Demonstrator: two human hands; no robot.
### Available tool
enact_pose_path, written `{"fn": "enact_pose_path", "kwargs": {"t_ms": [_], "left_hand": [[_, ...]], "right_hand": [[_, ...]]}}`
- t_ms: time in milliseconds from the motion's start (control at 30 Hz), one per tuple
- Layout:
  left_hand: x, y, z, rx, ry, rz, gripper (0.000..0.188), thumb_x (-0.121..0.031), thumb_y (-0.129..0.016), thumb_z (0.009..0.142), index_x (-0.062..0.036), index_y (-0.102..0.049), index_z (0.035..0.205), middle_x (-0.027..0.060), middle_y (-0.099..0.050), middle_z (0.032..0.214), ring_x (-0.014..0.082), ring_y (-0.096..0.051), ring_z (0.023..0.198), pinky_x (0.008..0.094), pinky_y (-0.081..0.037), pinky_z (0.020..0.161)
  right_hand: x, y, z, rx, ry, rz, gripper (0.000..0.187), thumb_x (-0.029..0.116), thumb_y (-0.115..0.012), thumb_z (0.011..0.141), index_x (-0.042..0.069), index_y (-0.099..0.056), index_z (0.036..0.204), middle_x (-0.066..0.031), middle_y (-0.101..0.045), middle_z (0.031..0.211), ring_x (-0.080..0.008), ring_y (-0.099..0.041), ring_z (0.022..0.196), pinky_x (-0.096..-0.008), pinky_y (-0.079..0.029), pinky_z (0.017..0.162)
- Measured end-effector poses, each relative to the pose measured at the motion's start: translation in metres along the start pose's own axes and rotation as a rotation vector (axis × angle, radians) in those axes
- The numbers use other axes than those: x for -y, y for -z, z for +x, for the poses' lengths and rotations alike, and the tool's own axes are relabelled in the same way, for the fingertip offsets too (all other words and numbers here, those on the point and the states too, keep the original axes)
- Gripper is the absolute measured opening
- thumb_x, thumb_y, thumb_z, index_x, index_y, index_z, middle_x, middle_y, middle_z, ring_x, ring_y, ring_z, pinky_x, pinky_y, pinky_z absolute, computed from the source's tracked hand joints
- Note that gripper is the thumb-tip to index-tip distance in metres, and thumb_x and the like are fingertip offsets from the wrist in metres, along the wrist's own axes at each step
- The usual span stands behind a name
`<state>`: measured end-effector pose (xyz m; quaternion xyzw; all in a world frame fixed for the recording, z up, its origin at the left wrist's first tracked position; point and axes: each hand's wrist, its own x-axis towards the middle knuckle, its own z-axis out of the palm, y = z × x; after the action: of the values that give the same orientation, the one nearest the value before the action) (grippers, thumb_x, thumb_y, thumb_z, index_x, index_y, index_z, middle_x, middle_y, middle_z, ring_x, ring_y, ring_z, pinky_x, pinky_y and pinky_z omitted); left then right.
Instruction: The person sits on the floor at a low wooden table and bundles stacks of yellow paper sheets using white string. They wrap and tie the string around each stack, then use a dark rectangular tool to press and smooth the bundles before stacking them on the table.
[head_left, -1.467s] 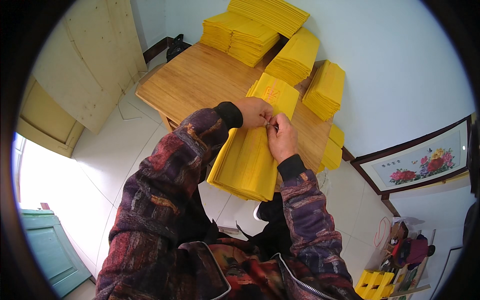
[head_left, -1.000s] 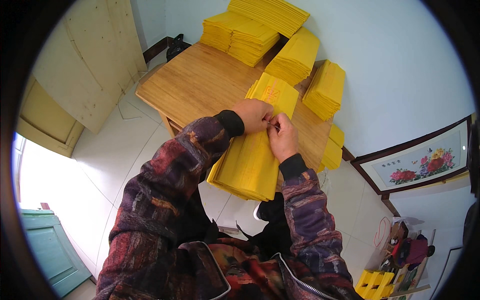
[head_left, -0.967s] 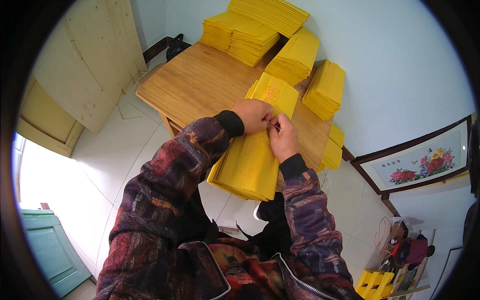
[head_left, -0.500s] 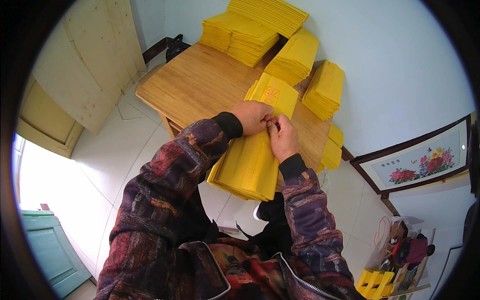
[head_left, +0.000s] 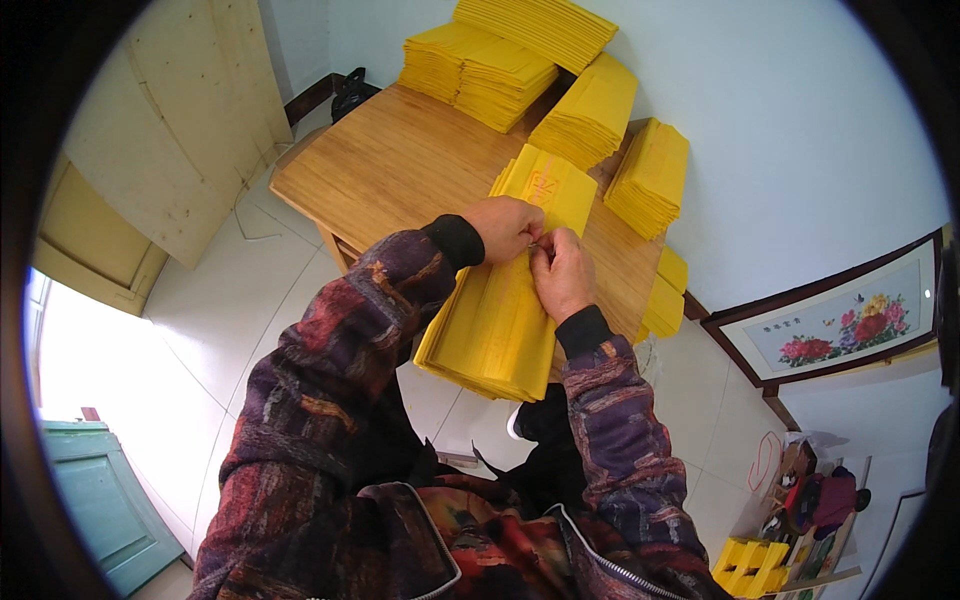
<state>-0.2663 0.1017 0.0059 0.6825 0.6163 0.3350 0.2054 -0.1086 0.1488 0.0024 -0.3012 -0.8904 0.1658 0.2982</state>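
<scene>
A long stack of folded yellow sheets (head_left: 492,335) lies across the near right part of the wooden table, its near end jutting past the edge. Red marks show on its top near the far end. Over the middle of the stack my left hand (head_left: 503,228) is closed, fingertips pinched. Close against it, my right hand (head_left: 563,272) is also closed, thumb and finger pressed together. The fingertips of both hands meet just above the top sheet. Whatever they pinch is too small and too covered to make out.
More yellow stacks (head_left: 585,112) stand along the back and right of the wooden table (head_left: 390,160). Another yellow stack (head_left: 648,180) sits near the wall. A framed flower picture (head_left: 840,315) leans at the right. A black bag (head_left: 350,95) is behind the table's left corner.
Both hands have shifted very slightly up and to the left over the stack, still pinched together. The stack itself has barely moved.
</scene>
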Motion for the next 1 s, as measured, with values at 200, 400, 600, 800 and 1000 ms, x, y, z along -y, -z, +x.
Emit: {"fn": "enact_pose_path", "kwargs": {"t_ms": [200, 400, 600, 800, 1000], "left_hand": [[0.0003, 0.0011, 0.0033, 0.040, 0.018, -0.021, 0.013, -0.013, -0.058, 0.075, -0.0053, -0.063, 0.084, 0.0148, -0.064, 0.080, 0.0311, -0.061, 0.076, 0.0375, -0.047, 0.065], [0.0016, 0.0046, 0.0042, 0.080, -0.014, -0.064, 0.013, -0.014, -0.060, 0.075, -0.0052, -0.064, 0.083, 0.0137, -0.064, 0.077, 0.0289, -0.061, 0.073, 0.0362, -0.048, 0.065], [-0.0025, 0.0091, 0.0051, 0.136, 0.048, -0.058, 0.012, -0.014, -0.061, 0.077, -0.0038, -0.062, 0.082, 0.0117, -0.062, 0.074, 0.0247, -0.058, 0.070, 0.0333, -0.046, 0.063], [-0.0064, 0.0090, 0.0040, 0.086, 0.046, 0.012, 0.014, -0.018, -0.062, 0.072, -0.0067, -0.063, 0.079, 0.0114, -0.063, 0.073, 0.0275, -0.060, 0.070, 0.0360, -0.047, 0.062], [-0.0074, 0.0099, 0.0025, 0.080, 0.046, 0.020, 0.014, -0.019, -0.062, 0.071, -0.0067, -0.063, 0.078, 0.0121, -0.063, 0.072, 0.0283, -0.060, 0.069, 0.0366, -0.046, 0.060]], "right_hand": [[-0.0002, -0.0012, -0.0001, -0.021, 0.009, 0.001, 0.010, 0.004, -0.061, 0.076, 0.002, -0.051, 0.078, -0.0162, -0.057, 0.074, -0.0314, -0.057, 0.065, -0.0378, -0.044, 0.057], [0.0015, -0.0009, -0.0013, -0.054, 0.060, 0.052, 0.011, 0.003, -0.061, 0.077, 0.002, -0.050, 0.077, -0.0154, -0.056, 0.072, -0.0298, -0.057, 0.063, -0.0365, -0.044, 0.055], [0.0017, -0.0007, -0.0018, -0.039, -0.009, 0.094, 0.011, 0.004, -0.062, 0.077, 0.004, -0.051, 0.078, -0.0153, -0.057, 0.073, -0.0320, -0.058, 0.067, -0.0384, -0.045, 0.058], [-0.0011, -0.0027, -0.0016, -0.065, 0.005, 0.075, 0.012, 0.002, -0.063, 0.077, 0.002, -0.051, 0.078, -0.0159, -0.058, 0.072, -0.0308, -0.059, 0.064, -0.0358, -0.046, 0.057], [-0.0033, -0.0020, -0.0018, -0.054, 0.026, 0.073, 0.012, 0.001, -0.062, 0.077, 0.001, -0.050, 0.079, -0.0176, -0.058, 0.074, -0.0325, -0.059, 0.067, -0.0367, -0.046, 0.058]]}}
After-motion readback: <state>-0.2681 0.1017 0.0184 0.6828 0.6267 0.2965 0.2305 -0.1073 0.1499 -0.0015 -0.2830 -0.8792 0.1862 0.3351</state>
